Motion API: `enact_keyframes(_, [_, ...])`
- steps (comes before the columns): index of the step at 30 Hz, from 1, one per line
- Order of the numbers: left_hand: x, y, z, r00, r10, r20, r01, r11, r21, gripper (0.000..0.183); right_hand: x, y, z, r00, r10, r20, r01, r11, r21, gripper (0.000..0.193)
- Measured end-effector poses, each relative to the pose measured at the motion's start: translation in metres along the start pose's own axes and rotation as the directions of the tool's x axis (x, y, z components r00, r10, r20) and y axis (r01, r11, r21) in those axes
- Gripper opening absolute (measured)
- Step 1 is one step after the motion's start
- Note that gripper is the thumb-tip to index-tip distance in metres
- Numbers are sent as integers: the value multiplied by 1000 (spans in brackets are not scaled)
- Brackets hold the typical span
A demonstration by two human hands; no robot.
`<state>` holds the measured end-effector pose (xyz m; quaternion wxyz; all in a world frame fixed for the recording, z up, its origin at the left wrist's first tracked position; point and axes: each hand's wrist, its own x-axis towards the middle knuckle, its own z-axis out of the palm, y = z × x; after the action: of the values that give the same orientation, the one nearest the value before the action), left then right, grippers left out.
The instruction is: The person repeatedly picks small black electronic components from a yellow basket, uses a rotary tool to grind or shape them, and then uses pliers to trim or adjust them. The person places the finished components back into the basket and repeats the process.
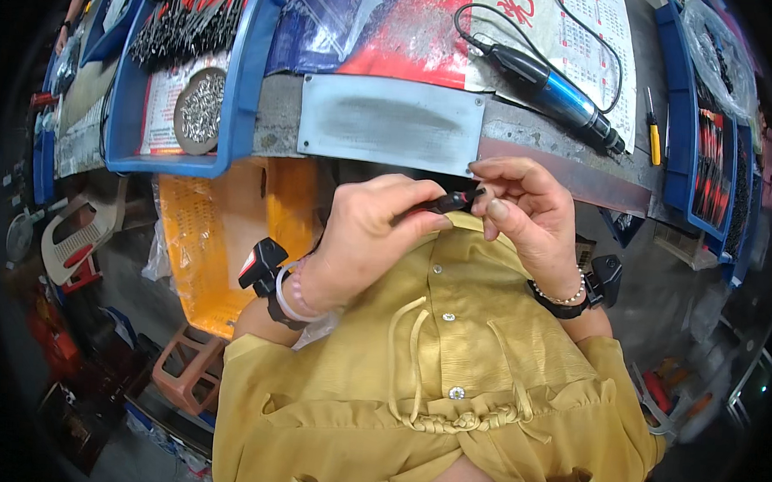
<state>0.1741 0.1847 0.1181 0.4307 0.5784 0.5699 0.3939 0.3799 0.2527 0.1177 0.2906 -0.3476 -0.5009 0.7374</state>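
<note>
My left hand (371, 216) is closed around a small, slim black part with a red band (457, 199), held over my lap just off the bench's front edge. The exact kind of this part is too small to tell. At its dark tip, my right hand (529, 208) pinches with thumb and fingertips; the other fingers curl above. Directly beyond both hands lies a grey-white metal plate (392, 112) with screws at its corners, its middle darkly worn. Beyond the plate on the right rests a blue and black electric screwdriver (552, 89) with a cord.
A blue bin (244, 106) at left holds many black and red slim pieces and a round dish of small metal parts (200, 112). Beneath stands a yellow crate (187, 250). At right are a yellow-handled screwdriver (654, 142) and another blue bin (682, 125) with red and black pieces.
</note>
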Motion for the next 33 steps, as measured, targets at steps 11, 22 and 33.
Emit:
enact_keyframes(11, [-44,-6,-7,855,-344,388,518,539,-664,19,-7,20,33,990,65,122,-59,997,-52,14])
enact_keyframes(22, [-78,-23,0,945,-274,180,325,716,-618,24,-2,24,56,960,279,24,-279,960,-15,15])
enact_keyframes(33, [-92,-24,-1,884,-361,297,453,503,-736,23,5,36,74,935,322,148,-318,947,-56,16])
